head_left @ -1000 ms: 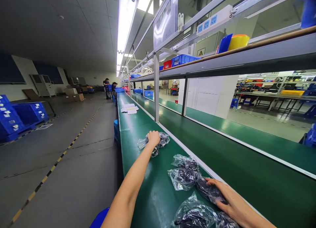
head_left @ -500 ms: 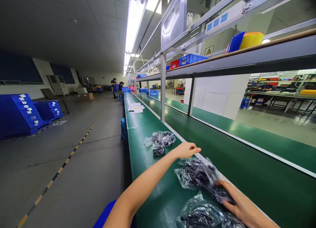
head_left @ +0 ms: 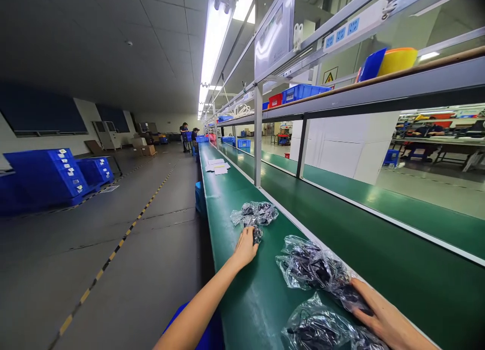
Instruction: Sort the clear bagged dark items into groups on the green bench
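Note:
My left hand (head_left: 246,248) reaches out along the green bench (head_left: 242,299), its fingertips touching a small clear bag of black parts (head_left: 257,234) at the near edge of a far cluster of bags (head_left: 256,212). Its fingers look loosely stretched and hold nothing. My right hand (head_left: 382,317) lies flat, fingers spread, on a bag (head_left: 350,302) at the lower right. A middle pile of bags (head_left: 308,264) sits just ahead of it. Another bag (head_left: 316,327) lies at the bottom edge.
A grey upright post (head_left: 258,138) stands on the bench beyond the bags, white papers (head_left: 217,165) farther along. A wider green conveyor (head_left: 371,254) runs to the right. Overhead shelves hold blue bins (head_left: 301,92). Blue crates (head_left: 49,176) stand left; two people (head_left: 188,136) work far off.
My left hand has swung back left from over the middle pile to the small bag near the far cluster. The right hand stays on its bag. The view has shifted slightly.

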Demonstrator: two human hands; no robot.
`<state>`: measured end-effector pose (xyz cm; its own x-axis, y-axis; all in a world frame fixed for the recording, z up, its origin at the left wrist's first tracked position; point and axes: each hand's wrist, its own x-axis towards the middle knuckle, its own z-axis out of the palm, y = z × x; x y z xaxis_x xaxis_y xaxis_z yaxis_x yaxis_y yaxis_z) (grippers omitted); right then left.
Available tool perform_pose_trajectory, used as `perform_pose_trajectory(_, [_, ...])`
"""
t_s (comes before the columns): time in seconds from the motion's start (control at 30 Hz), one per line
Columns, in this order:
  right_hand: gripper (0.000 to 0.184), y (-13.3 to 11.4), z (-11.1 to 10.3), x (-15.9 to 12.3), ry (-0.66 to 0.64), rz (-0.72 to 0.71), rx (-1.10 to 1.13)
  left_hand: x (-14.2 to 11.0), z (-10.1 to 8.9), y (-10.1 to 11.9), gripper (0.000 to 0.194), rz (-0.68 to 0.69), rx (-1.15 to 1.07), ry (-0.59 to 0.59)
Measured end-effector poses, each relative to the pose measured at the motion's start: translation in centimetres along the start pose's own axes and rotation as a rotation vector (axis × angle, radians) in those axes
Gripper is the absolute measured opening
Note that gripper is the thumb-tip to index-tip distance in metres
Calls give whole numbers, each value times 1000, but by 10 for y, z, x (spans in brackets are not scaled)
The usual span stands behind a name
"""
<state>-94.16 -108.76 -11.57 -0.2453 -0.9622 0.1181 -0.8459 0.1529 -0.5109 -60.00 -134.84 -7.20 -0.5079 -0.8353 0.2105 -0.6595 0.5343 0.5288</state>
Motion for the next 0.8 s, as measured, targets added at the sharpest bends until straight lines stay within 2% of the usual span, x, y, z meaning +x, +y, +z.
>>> perform_pose_trajectory(0.07, [74, 3, 1, 1, 8, -1, 7, 3, -3, -8, 59, -7, -48, -52])
perform_pose_trajectory(0.17, [75, 6, 3, 2, -1, 4, 18, -2, -6, -14, 53, 14, -70, -60])
perform_pose_trajectory(0.33, [76, 2, 0, 2, -12, -7, 12, -18, -9, -5, 34, 81, -10, 25])
perform_pose_trajectory(0.53, [77, -4, -3, 2, -2, 1, 18, -11, -12, 1, 18, 163, -53, -17])
perform_pose_trajectory(0.6, [76, -1, -1, 2, 4, 0, 20, -15, -14, 5, 16, 194, -111, -97])
perform_pose_trajectory(0.63, [77, 1, 1, 3, 5, 0, 22, -18, -16, 9, 15, 221, -149, -184])
perform_pose_trajectory(0.7, [79, 3, 2, 3, -4, 3, 28, -22, -22, 15, 23, 292, -191, -354])
perform_pose_trajectory(0.73, [80, 4, 2, 3, -9, 7, 31, -21, -25, 17, 29, 314, -182, -376])
perform_pose_trajectory(0.77, [80, 4, 2, 3, -13, 10, 33, -16, -29, 17, 34, 314, -152, -337])
perform_pose_trajectory(0.8, [80, 3, 1, 3, -16, 12, 34, -8, -32, 15, 37, 288, -104, -244])
